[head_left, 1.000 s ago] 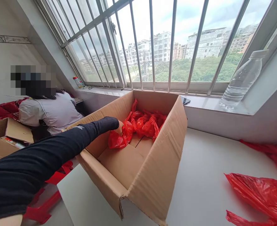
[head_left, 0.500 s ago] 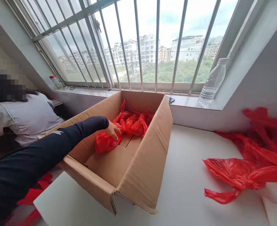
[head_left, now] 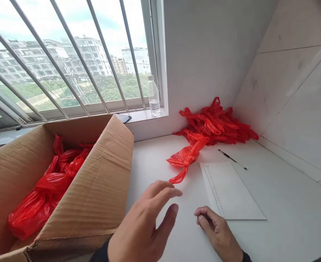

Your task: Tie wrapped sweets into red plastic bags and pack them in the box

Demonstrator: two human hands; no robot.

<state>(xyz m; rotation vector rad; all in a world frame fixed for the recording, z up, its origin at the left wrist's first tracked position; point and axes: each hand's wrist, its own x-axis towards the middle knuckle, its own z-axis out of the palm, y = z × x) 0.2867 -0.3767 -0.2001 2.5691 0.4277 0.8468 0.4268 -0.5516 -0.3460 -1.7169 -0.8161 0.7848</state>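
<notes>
My left hand [head_left: 146, 218] is raised over the table, just right of the cardboard box. Its fingers and thumb are spread, with nothing held. Beyond its fingertips lies a red plastic bag [head_left: 183, 156] with a knot in it. My right hand [head_left: 217, 231] rests at the near side of the table, fingers curled in and thumb against them. No object shows in it. Several knotted red plastic bags [head_left: 54, 182] fill part of the open cardboard box [head_left: 95, 193] at the left; their contents are hidden.
A heap of red plastic bags [head_left: 217, 125] lies against the wall corner. A notepad [head_left: 231, 193] and a black pen [head_left: 231, 156] are on the white table [head_left: 286, 203]. On the windowsill stand a clear bottle [head_left: 154, 96] and a phone [head_left: 123, 118]. Bars cover the window.
My view has swung right. The left hand has let go of a red bag inside the box and come out over the table. My right hand has come into view.
</notes>
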